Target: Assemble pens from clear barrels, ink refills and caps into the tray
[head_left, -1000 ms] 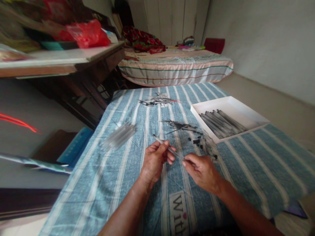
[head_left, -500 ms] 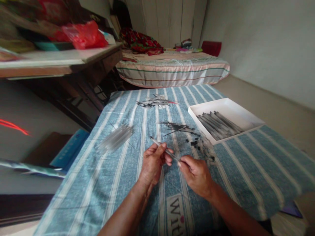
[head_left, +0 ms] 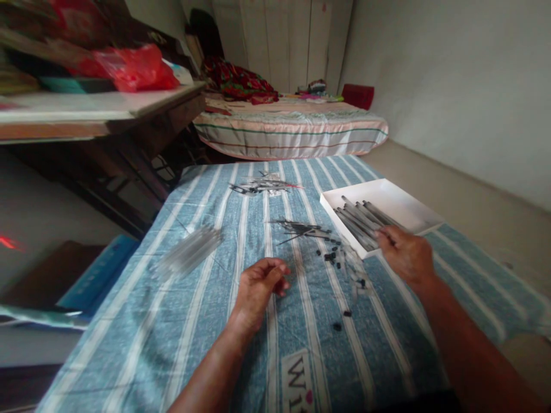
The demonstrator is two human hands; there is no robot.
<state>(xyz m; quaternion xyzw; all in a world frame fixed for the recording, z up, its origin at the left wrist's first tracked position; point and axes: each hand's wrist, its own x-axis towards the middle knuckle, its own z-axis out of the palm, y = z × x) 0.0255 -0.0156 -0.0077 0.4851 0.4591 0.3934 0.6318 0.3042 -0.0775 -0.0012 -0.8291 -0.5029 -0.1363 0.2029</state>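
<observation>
My right hand [head_left: 404, 252] is closed on one end of a slim grey pen [head_left: 355, 211] over the near edge of the white box [head_left: 413, 206]. Its other end lies above several similar pens inside the box. My left hand [head_left: 260, 284] is above the cloth, its fingers curled in against the thumb with nothing seen in them. Between the hands and farther back lie thin black sticks [head_left: 301, 228], small black caps [head_left: 330, 256] and clear small parts [head_left: 350, 264]. A bundle of clear tubes [head_left: 189, 251] lies to the left.
A striped blue cloth [head_left: 206, 332] covers the table. At its far side is a pile of thin dark and clear pieces [head_left: 267, 184]. A side table with a red plastic bag [head_left: 142, 69] stands at the left, and a bed [head_left: 293, 135] beyond.
My right hand has moved from beside my left hand to the white box, carrying the pen. The left hand has let go of it. Two black caps on the near cloth now show.
</observation>
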